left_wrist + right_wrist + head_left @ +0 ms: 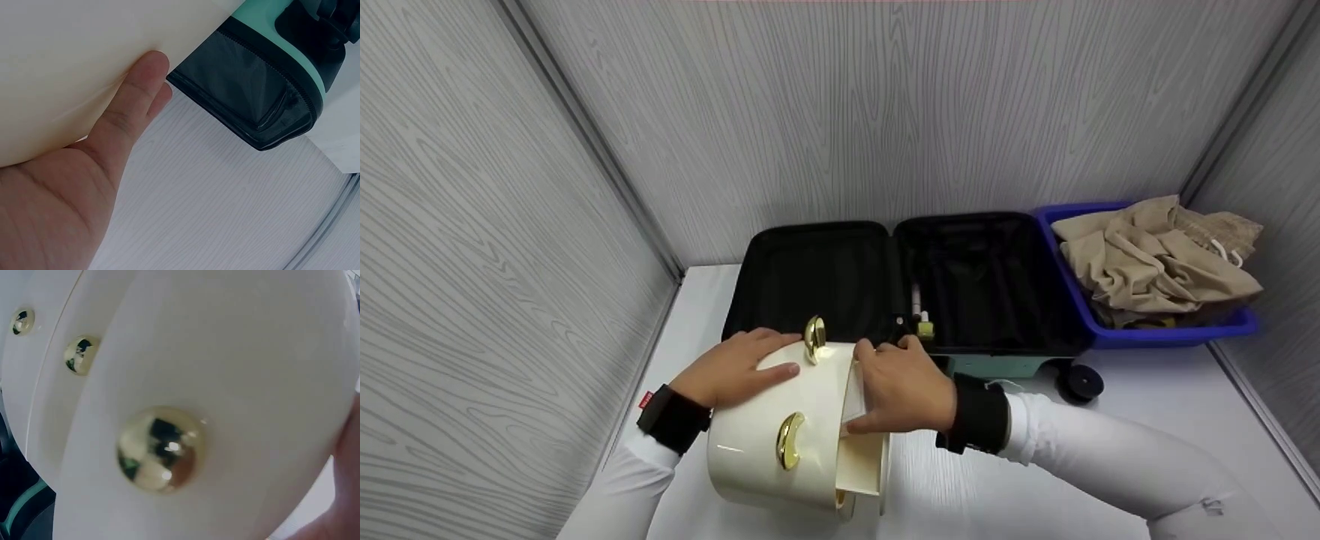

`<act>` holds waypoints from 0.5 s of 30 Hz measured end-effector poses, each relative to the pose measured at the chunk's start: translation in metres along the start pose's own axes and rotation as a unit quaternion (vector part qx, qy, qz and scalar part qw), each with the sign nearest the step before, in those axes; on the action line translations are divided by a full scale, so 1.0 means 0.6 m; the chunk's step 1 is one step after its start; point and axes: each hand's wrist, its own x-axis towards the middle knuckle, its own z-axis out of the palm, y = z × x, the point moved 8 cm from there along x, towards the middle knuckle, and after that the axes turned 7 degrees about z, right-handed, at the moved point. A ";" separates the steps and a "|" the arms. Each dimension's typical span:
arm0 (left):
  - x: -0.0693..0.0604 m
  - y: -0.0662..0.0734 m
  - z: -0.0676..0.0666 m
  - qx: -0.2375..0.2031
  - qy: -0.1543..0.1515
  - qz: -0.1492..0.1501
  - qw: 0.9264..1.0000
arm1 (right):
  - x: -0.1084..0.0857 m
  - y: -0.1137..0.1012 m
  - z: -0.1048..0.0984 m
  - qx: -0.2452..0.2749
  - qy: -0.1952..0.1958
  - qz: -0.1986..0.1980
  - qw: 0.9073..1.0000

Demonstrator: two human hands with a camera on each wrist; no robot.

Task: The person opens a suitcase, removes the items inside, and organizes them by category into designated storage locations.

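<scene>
A cream storage box [765, 435] with gold handles [789, 441] lies on its side, its drawer fronts facing right. One drawer [861, 461] stands partly out; the right wrist view shows round gold knobs [160, 449] on the fronts. My left hand [739, 369] rests on the box's upper surface with fingers stretched, and its thumb lies along the cream wall in the left wrist view [107, 129]. My right hand [907, 386] grips the drawer at the right, thumb low and fingers curled at the far side. The fingertips are partly hidden.
Behind the box lies an open suitcase [817, 274] with black lining, mint shell and a black wheel [1080, 384]. A small yellow-green bottle [925, 328] and a pale tube [916, 300] sit near its hinge. A blue basket [1177, 337] holds beige cloth [1147, 259].
</scene>
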 end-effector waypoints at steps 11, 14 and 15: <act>0.001 -0.004 0.004 0.003 0.002 0.001 1.000 | 0.005 0.006 0.003 0.036 -0.073 0.008 0.997; 0.001 -0.004 0.003 0.002 0.002 0.001 1.000 | -0.001 0.014 -0.014 0.094 -0.034 -0.010 0.995; 0.001 -0.003 0.002 0.001 0.002 0.000 1.000 | -0.004 0.018 -0.021 0.118 -0.016 -0.019 0.993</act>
